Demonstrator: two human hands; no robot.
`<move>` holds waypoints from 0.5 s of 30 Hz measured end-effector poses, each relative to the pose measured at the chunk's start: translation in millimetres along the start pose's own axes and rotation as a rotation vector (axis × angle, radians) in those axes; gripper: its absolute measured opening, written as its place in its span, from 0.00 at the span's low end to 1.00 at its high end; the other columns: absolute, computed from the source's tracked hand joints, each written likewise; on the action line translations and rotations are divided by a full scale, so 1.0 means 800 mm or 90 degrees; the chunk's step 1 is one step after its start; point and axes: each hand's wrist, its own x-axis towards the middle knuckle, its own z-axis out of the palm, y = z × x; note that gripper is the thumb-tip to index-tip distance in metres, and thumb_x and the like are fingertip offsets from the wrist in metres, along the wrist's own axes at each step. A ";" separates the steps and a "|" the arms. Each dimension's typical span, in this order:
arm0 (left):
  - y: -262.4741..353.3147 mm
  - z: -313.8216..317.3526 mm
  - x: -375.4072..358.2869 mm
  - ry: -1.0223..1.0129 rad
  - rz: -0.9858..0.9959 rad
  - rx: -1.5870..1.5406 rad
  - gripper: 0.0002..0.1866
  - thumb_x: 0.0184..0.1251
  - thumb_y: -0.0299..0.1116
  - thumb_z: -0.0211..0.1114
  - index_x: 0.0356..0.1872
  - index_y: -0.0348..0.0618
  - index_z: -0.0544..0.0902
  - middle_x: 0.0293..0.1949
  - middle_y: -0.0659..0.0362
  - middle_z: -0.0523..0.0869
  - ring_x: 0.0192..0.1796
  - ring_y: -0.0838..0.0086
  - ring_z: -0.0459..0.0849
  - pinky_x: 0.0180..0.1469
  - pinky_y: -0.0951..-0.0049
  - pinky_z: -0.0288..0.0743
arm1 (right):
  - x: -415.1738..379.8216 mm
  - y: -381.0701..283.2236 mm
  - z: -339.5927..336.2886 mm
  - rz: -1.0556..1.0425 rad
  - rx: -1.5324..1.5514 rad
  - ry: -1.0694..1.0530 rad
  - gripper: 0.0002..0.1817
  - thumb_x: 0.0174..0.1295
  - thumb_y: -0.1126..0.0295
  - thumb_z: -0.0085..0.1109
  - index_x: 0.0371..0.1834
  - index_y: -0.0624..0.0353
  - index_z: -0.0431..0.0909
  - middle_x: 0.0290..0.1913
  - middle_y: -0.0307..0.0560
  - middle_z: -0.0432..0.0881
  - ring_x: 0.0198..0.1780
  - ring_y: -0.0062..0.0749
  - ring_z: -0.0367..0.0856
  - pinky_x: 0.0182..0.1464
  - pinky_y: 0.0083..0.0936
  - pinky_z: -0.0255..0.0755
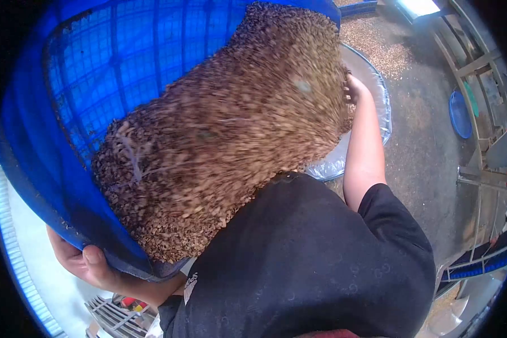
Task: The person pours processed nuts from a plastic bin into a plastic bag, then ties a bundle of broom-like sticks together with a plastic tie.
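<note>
A large blue plastic crate (152,42) with slatted walls is tilted in front of me, filled with a heap of small brown grain-like pieces (231,124). Much of the heap is smeared by motion. My left hand (90,262) grips the crate's rim at the lower left, thumb on the outside. At the heap's right edge is my right hand (356,90), its fingers apart against the brown pieces and partly hidden by them. Below that edge lies a round container lined with clear plastic (380,107), partly covered by the heap.
Loose brown pieces (383,48) are scattered on the grey floor (419,146) at the upper right. A blue round lid or tray (460,114) leans by a metal frame (479,65) along the right side. A grey slatted object (118,315) stands at the lower left.
</note>
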 end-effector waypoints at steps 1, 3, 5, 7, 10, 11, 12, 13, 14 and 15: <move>0.001 0.000 -0.001 0.013 0.010 0.006 0.44 0.57 0.54 0.72 0.62 0.22 0.71 0.53 0.48 0.82 0.55 0.66 0.79 0.61 0.67 0.68 | -0.009 -0.001 0.002 -0.019 0.013 -0.025 0.28 0.73 0.41 0.33 0.62 0.45 0.71 0.58 0.38 0.75 0.56 0.35 0.74 0.57 0.52 0.68; 0.003 0.001 -0.001 0.039 0.002 0.006 0.47 0.51 0.55 0.75 0.61 0.21 0.71 0.52 0.47 0.81 0.54 0.63 0.79 0.61 0.65 0.68 | -0.019 -0.004 0.008 -0.011 0.043 -0.003 0.29 0.72 0.40 0.34 0.64 0.44 0.70 0.61 0.38 0.74 0.59 0.36 0.73 0.59 0.54 0.65; 0.006 0.000 -0.004 0.067 -0.006 0.009 0.50 0.46 0.56 0.77 0.59 0.20 0.71 0.52 0.45 0.81 0.54 0.60 0.80 0.61 0.63 0.68 | -0.024 -0.006 0.009 -0.003 0.072 0.018 0.30 0.71 0.38 0.35 0.65 0.44 0.69 0.63 0.39 0.73 0.62 0.37 0.71 0.61 0.56 0.63; 0.009 -0.005 -0.008 0.072 -0.008 0.013 0.52 0.44 0.57 0.78 0.59 0.19 0.71 0.51 0.45 0.81 0.54 0.59 0.80 0.62 0.62 0.68 | -0.026 -0.009 0.011 -0.030 -0.014 0.032 0.32 0.70 0.36 0.38 0.69 0.42 0.67 0.71 0.38 0.68 0.69 0.40 0.64 0.66 0.60 0.56; 0.021 0.011 -0.011 0.102 -0.009 0.023 0.52 0.42 0.57 0.79 0.59 0.20 0.71 0.51 0.44 0.81 0.55 0.58 0.80 0.62 0.61 0.69 | -0.031 -0.015 0.011 -0.009 0.009 0.009 0.34 0.69 0.36 0.38 0.72 0.42 0.64 0.75 0.37 0.62 0.74 0.43 0.58 0.69 0.61 0.50; 0.019 0.007 -0.014 0.104 -0.009 0.026 0.52 0.42 0.57 0.79 0.59 0.20 0.71 0.51 0.44 0.81 0.55 0.58 0.80 0.62 0.61 0.69 | -0.032 -0.016 0.013 -0.009 0.007 0.006 0.34 0.69 0.36 0.38 0.72 0.42 0.64 0.75 0.37 0.62 0.74 0.43 0.58 0.69 0.61 0.50; 0.017 0.000 -0.018 0.086 0.019 0.032 0.49 0.47 0.56 0.76 0.60 0.21 0.71 0.52 0.46 0.81 0.54 0.61 0.80 0.61 0.63 0.68 | -0.031 -0.016 0.010 -0.015 -0.003 0.002 0.33 0.69 0.38 0.38 0.72 0.42 0.64 0.75 0.37 0.63 0.74 0.44 0.58 0.69 0.61 0.50; 0.016 -0.003 -0.019 0.067 0.047 0.037 0.46 0.52 0.55 0.74 0.61 0.22 0.72 0.53 0.47 0.81 0.54 0.65 0.79 0.61 0.66 0.68 | -0.029 -0.017 0.010 -0.020 -0.012 -0.002 0.33 0.70 0.39 0.39 0.73 0.41 0.63 0.75 0.37 0.63 0.74 0.44 0.57 0.69 0.62 0.50; 0.020 0.000 -0.022 0.069 0.048 0.039 0.46 0.52 0.55 0.74 0.61 0.22 0.72 0.53 0.47 0.81 0.54 0.65 0.79 0.61 0.66 0.68 | -0.027 -0.017 0.008 -0.021 -0.013 -0.004 0.33 0.70 0.39 0.39 0.73 0.41 0.63 0.75 0.37 0.63 0.74 0.44 0.57 0.69 0.62 0.50; 0.027 0.006 -0.024 0.071 0.040 0.028 0.46 0.52 0.55 0.74 0.61 0.22 0.72 0.52 0.47 0.82 0.54 0.64 0.80 0.61 0.66 0.68 | -0.032 -0.019 0.010 -0.020 -0.007 -0.012 0.32 0.70 0.41 0.39 0.73 0.42 0.63 0.76 0.37 0.63 0.75 0.45 0.57 0.69 0.62 0.49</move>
